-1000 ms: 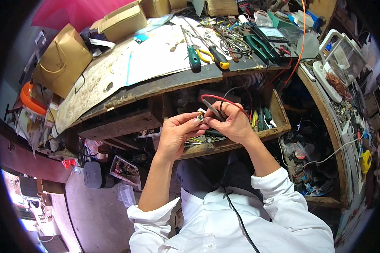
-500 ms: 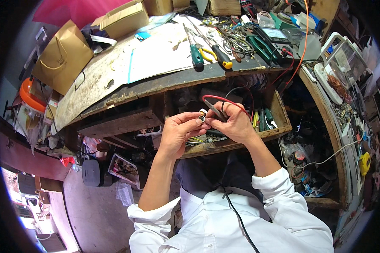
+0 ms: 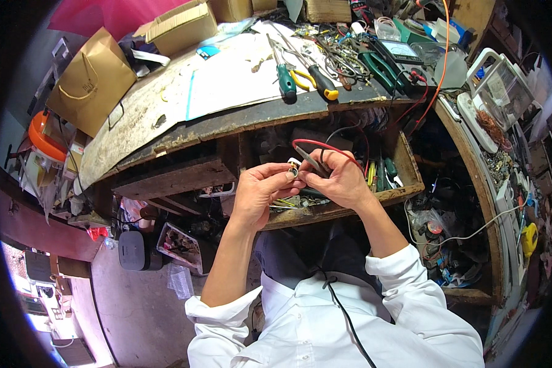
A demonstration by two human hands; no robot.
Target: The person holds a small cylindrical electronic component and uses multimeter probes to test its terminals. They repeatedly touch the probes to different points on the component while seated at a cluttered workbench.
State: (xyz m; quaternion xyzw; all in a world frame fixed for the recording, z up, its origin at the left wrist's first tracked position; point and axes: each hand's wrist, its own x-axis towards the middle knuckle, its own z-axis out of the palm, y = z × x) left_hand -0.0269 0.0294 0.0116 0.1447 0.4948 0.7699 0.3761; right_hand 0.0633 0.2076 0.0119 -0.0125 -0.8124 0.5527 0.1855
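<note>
Both of my hands meet above an open wooden drawer [image 3: 349, 205]. My left hand [image 3: 254, 191] pinches a small round part [image 3: 294, 168], whitish and brass-coloured with a ring-like lower end, between thumb and fingertips. From the right, the fingertips of my right hand [image 3: 348, 186] come up against the same part. A grey tapered tool [image 3: 308, 158] with a curved red strip, a handle or a lead, is held in that right hand; its working end is hidden by the fingers. Screwdrivers and other slim tools lie in the drawer under my hands.
On the bench beyond stand a green-handled screwdriver [image 3: 286, 81], a black-and-yellow one [image 3: 323, 84], green-handled pliers [image 3: 377, 70] and a meter [image 3: 400, 51]. A paper bag [image 3: 92, 83] is at the left. An orange cord [image 3: 443, 67] hangs at the right, beside a yellow tape measure [image 3: 529, 239].
Hardly anything differs. The small part and the tool between my fingers have shifted very slightly; both hands keep their grip and place.
</note>
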